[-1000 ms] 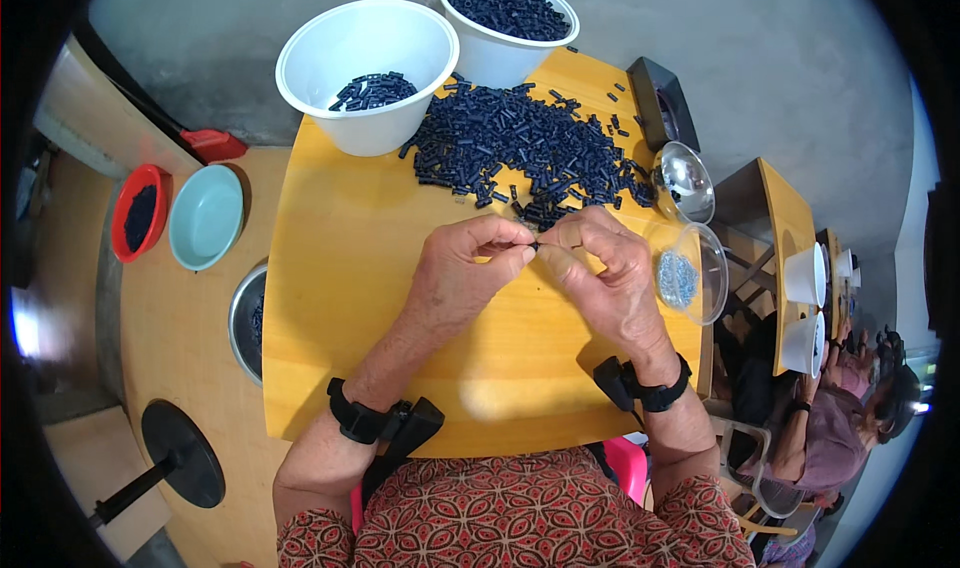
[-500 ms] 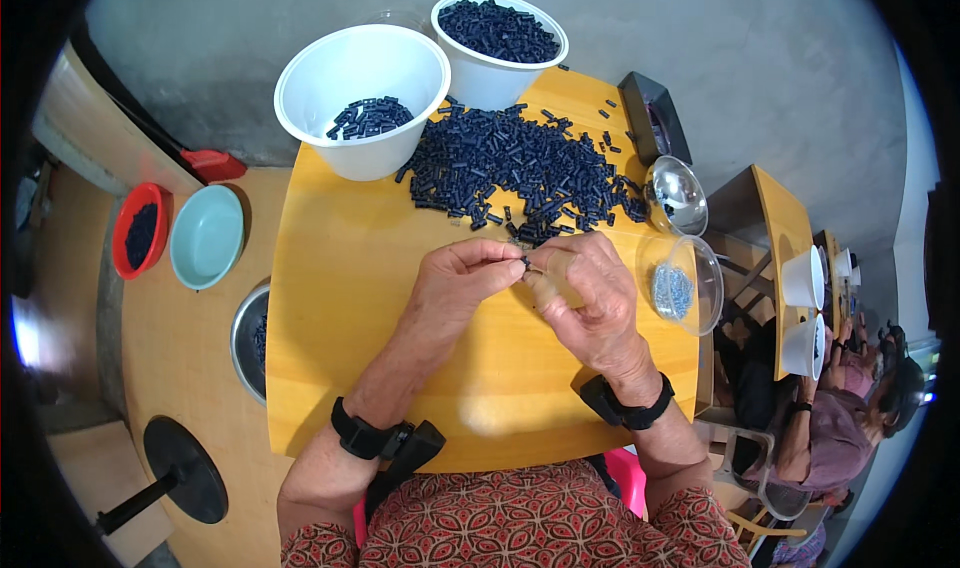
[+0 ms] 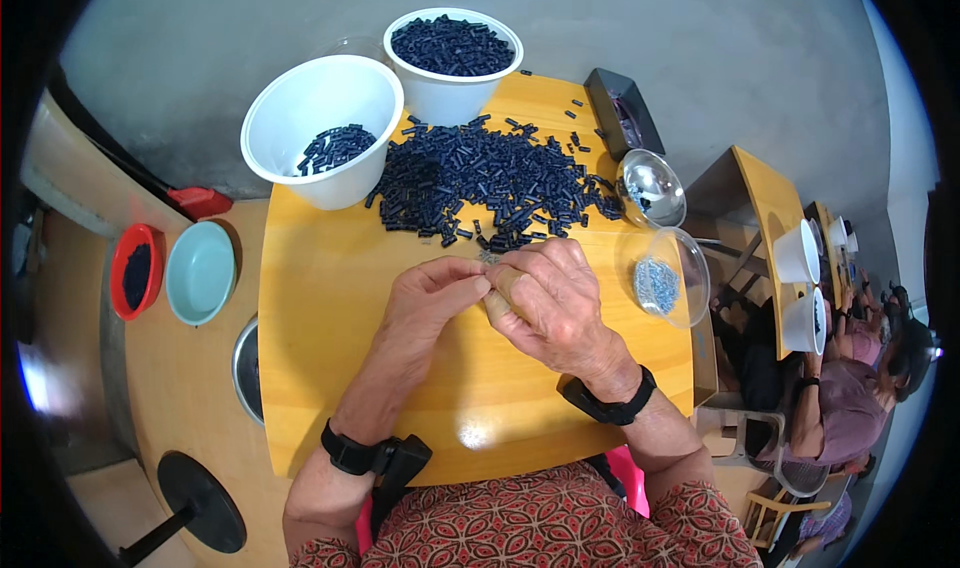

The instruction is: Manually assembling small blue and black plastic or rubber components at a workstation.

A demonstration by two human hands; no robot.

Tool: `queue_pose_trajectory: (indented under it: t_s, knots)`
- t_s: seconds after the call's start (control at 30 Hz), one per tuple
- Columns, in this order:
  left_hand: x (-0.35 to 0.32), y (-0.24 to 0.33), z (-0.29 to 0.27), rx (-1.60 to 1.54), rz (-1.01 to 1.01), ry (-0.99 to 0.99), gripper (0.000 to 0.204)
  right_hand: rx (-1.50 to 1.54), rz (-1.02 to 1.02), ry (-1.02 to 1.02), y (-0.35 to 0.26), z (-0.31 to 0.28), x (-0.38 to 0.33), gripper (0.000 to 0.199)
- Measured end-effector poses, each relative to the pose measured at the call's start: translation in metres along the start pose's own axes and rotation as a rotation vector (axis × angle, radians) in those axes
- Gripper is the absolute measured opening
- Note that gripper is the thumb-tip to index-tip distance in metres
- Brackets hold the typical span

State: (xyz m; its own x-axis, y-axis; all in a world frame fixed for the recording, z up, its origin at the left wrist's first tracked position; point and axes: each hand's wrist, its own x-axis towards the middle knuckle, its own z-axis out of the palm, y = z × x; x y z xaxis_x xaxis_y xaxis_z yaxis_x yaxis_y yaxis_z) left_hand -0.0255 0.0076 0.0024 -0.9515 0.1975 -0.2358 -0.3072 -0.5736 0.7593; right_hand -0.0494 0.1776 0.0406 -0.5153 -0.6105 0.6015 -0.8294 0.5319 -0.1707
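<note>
My left hand [image 3: 432, 298] and my right hand [image 3: 551, 298] meet fingertip to fingertip over the middle of a yellow table [image 3: 330, 368]. Between the pinched fingers sits a tiny grey part [image 3: 489, 259], mostly hidden. Just beyond the hands lies a heap of small dark blue tube-shaped pieces [image 3: 490, 178]. A white bucket [image 3: 315, 118] at the back left holds a few of these pieces. A second white bucket [image 3: 455, 58] behind the heap is full of them.
A clear bowl of small pale bits [image 3: 662, 286] and an empty metal bowl [image 3: 650, 188] stand at the right, with a grey box [image 3: 620, 113] behind. On the left are a red bowl [image 3: 135, 271], a teal bowl [image 3: 200, 271] and a metal dish [image 3: 246, 368]. Other people sit at tables on the far right.
Both hands stay together; they have shifted slightly toward me and the fingertips have closed tighter around the small part.
</note>
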Motion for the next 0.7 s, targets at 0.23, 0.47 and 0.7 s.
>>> queue_pose_trajectory:
  t_s: [0.23,0.47,0.7]
  knots:
    - [-0.008,0.007,0.000,0.014,-0.034,0.084,0.015,0.043,-0.028,-0.012,-0.004,-0.001,0.006,0.019]
    - [0.000,0.005,-0.005,-0.017,-0.009,0.048,0.012,0.048,0.024,-0.008,-0.002,0.000,0.007,0.027]
    - [-0.009,0.011,0.000,0.112,-0.028,0.112,0.012,0.029,-0.040,-0.055,-0.003,0.002,0.009,0.022]
